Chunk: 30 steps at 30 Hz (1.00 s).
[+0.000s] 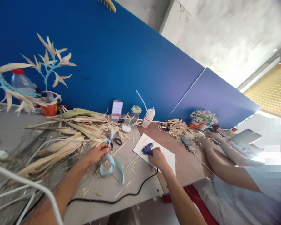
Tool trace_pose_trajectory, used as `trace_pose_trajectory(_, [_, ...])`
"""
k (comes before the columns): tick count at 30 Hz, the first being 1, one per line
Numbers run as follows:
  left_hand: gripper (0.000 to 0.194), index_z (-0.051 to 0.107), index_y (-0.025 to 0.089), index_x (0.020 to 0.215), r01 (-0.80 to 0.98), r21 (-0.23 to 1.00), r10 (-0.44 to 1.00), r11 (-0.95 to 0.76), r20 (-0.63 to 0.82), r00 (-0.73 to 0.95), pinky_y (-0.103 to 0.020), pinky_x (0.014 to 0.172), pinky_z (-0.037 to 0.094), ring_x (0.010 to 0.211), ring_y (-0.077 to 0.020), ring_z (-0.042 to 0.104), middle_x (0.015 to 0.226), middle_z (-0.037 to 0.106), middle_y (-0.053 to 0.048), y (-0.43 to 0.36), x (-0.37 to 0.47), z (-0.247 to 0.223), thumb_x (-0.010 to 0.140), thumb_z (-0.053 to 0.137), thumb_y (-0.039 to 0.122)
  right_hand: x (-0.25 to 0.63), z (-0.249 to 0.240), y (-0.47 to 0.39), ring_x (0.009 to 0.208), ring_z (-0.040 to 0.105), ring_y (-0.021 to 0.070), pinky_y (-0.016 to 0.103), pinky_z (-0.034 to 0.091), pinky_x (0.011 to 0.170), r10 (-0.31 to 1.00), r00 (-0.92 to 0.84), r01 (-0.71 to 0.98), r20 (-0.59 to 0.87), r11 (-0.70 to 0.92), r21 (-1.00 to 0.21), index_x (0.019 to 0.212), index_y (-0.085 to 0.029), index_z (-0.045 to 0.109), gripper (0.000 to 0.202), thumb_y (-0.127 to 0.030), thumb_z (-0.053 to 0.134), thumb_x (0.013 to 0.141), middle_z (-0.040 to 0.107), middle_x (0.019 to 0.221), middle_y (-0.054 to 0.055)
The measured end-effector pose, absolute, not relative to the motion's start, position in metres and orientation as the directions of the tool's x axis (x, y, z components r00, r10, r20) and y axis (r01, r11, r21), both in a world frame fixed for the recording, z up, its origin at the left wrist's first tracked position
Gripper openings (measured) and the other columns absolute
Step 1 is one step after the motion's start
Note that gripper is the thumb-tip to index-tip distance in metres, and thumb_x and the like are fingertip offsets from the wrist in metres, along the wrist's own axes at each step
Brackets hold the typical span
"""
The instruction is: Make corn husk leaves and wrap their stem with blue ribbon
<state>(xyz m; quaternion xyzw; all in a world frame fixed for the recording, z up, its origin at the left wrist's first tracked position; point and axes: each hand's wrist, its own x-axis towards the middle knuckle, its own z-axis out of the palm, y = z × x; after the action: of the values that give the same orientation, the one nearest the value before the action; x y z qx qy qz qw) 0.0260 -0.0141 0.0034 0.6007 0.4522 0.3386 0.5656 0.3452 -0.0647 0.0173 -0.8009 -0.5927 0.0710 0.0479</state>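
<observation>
My left hand (100,152) pinches a thin stem wrapped in light blue ribbon, with pale husk petals at its top. The loose end of the blue ribbon (119,167) curls down below the fingers onto the table. My right hand (158,157) is closed around a dark blue glue gun (148,149), which is over a white sheet (170,157). A black cord runs from beneath that hand across the table's front. Black scissors (117,141) lie just right of my left hand.
Dried husks (67,137) cover the left side. Husk flowers in a red pot (49,107), a bottle (22,82), a jar (135,113), a cup (148,120) and a phone (117,109) line the blue partition. At right, a person's hands (208,142) rest near more husks. White tubes cross lower left.
</observation>
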Motion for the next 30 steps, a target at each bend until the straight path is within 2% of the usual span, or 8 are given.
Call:
trace_pose_trajectory(7, [0.03, 0.056, 0.018, 0.066, 0.152, 0.986, 0.931, 0.062, -0.112, 0.348, -0.026, 0.053, 0.032, 0.052, -0.0109, 0.039, 0.061, 0.054, 0.001, -0.013, 0.028, 0.003, 0.062, 0.06, 0.047, 0.364, 0.032, -0.071, 0.093, 0.06, 0.0255, 0.033, 0.045, 0.085, 0.905, 0.359, 0.887, 0.227, -0.254, -0.385, 0.096, -0.009, 0.068, 0.032, -0.026, 0.054, 0.072, 0.062, 0.101, 0.016])
trace_pose_trajectory(13, [0.029, 0.059, 0.018, 0.067, 0.162, 0.984, 0.939, 0.072, -0.121, 0.323, -0.026, 0.051, 0.031, 0.05, -0.0112, 0.039, 0.058, 0.054, 0.001, -0.013, 0.03, 0.003, 0.061, 0.062, 0.046, 0.354, 0.034, -0.067, 0.074, 0.059, 0.0207, 0.033, 0.047, 0.075, 0.933, 0.311, 0.874, 0.179, -0.207, -0.44, 0.085, -0.013, 0.066, 0.025, -0.018, 0.062, 0.062, 0.057, 0.098, 0.013])
trace_pose_trajectory(16, [0.032, 0.061, 0.018, 0.07, 0.152, 0.984, 0.937, 0.09, -0.136, 0.321, -0.025, 0.05, 0.031, 0.05, -0.0107, 0.038, 0.058, 0.052, 0.002, -0.011, 0.03, 0.002, 0.058, 0.063, 0.048, 0.347, 0.031, -0.062, 0.069, 0.057, 0.0175, 0.031, 0.046, 0.068, 0.886, 0.384, 0.742, 0.259, -0.13, -0.658, 0.085, -0.016, 0.063, 0.024, -0.023, 0.063, 0.063, 0.056, 0.093, 0.008])
trace_pose_trajectory(18, [0.033, 0.059, 0.018, 0.067, 0.143, 0.985, 0.929, 0.1, -0.144, 0.34, -0.025, 0.049, 0.031, 0.049, -0.0103, 0.037, 0.056, 0.051, 0.003, -0.01, 0.031, 0.0, 0.056, 0.064, 0.048, 0.341, 0.034, -0.06, 0.057, 0.052, 0.013, 0.027, 0.043, 0.056, 0.888, 0.416, 0.483, 0.195, -0.034, -0.875, 0.086, -0.018, 0.059, 0.023, -0.034, 0.061, 0.069, 0.055, 0.081, 0.003])
trace_pose_trajectory(21, [0.034, 0.054, 0.018, 0.063, 0.124, 0.988, 0.922, 0.091, -0.131, 0.365, -0.025, 0.049, 0.031, 0.048, -0.0099, 0.038, 0.056, 0.051, 0.003, -0.009, 0.032, -0.004, 0.057, 0.064, 0.05, 0.323, 0.044, -0.061, 0.045, 0.042, 0.0081, 0.023, 0.034, 0.048, 0.955, 0.277, 0.011, 0.104, 0.105, -0.994, 0.084, -0.018, 0.055, 0.025, -0.041, 0.058, 0.074, 0.049, 0.062, -0.004])
trace_pose_trajectory(23, [0.034, 0.055, 0.018, 0.065, 0.123, 0.988, 0.921, 0.095, -0.134, 0.365, -0.025, 0.049, 0.031, 0.048, -0.0098, 0.038, 0.057, 0.052, 0.003, -0.009, 0.031, -0.006, 0.059, 0.063, 0.05, 0.304, 0.049, -0.064, 0.044, 0.04, 0.0075, 0.022, 0.031, 0.047, 0.987, 0.124, -0.138, 0.105, 0.122, -0.983, 0.084, -0.018, 0.055, 0.025, -0.037, 0.063, 0.071, 0.044, 0.051, -0.008])
trace_pose_trajectory(25, [0.035, 0.058, 0.017, 0.07, 0.148, 0.984, 0.929, 0.1, -0.146, 0.339, -0.025, 0.049, 0.03, 0.048, -0.0102, 0.038, 0.056, 0.05, 0.003, -0.009, 0.03, -0.007, 0.06, 0.061, 0.05, 0.281, 0.05, -0.067, 0.042, 0.039, 0.0072, 0.022, 0.028, 0.046, 0.995, 0.005, -0.17, 0.103, 0.102, -0.98, 0.089, -0.016, 0.057, 0.028, -0.033, 0.066, 0.069, 0.043, 0.047, -0.008])
trace_pose_trajectory(30, [0.029, 0.056, 0.019, 0.065, 0.232, 0.971, 0.946, 0.062, -0.132, 0.298, -0.026, 0.052, 0.033, 0.051, -0.0124, 0.041, 0.054, 0.046, 0.004, -0.008, 0.025, -0.007, 0.065, 0.056, 0.048, 0.235, 0.035, -0.065, 0.045, 0.043, 0.0093, 0.024, 0.032, 0.048, 0.978, -0.185, -0.059, 0.098, 0.089, -0.994, 0.093, -0.013, 0.059, 0.038, -0.047, 0.056, 0.075, 0.052, 0.05, -0.003])
